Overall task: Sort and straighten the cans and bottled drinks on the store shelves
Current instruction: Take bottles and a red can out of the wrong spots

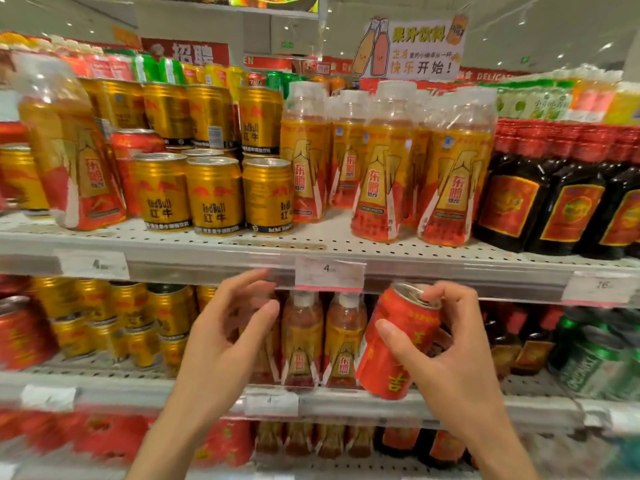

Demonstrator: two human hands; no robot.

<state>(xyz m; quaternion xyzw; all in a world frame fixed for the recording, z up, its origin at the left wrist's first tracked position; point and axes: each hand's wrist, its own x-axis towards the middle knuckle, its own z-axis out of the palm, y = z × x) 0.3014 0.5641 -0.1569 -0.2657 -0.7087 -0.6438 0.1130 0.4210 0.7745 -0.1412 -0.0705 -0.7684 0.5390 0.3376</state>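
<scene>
1. Red aluminium drink can with yellow characters (394,344) held by right hand (446,362), tilted, top leaning right; thumb curled across the can's front, index fingertip on the silver lid, other fingers wrapped behind.
2. Left hand (225,344) raised left of the can, well apart from it, fingers spread and loosely bent, holding nothing; fingertips just below the clear price rail (207,268) of the white perforated metal shelf (311,240).
3. Between the two hands, behind them: small clear plastic bottles with yellow-and-red labels (323,341) upright on the middle shelf.
4. Left of the left hand's fingers: stacked short gold cans (138,323), blurred.
5. Above the fingers, upper shelf: gold Red Bull cans with red logo (213,195), stacked two high; taller yellow-and-red labelled bottles with white caps (381,168) to their right; one more such bottle (69,150) far left, leaning.
6. Dark glass-look bottles with red caps and red labels (561,192) up right of the right hand's fingers.
7. White price tag reading 4 (329,271) on the rail between both hands' fingertips.
</scene>
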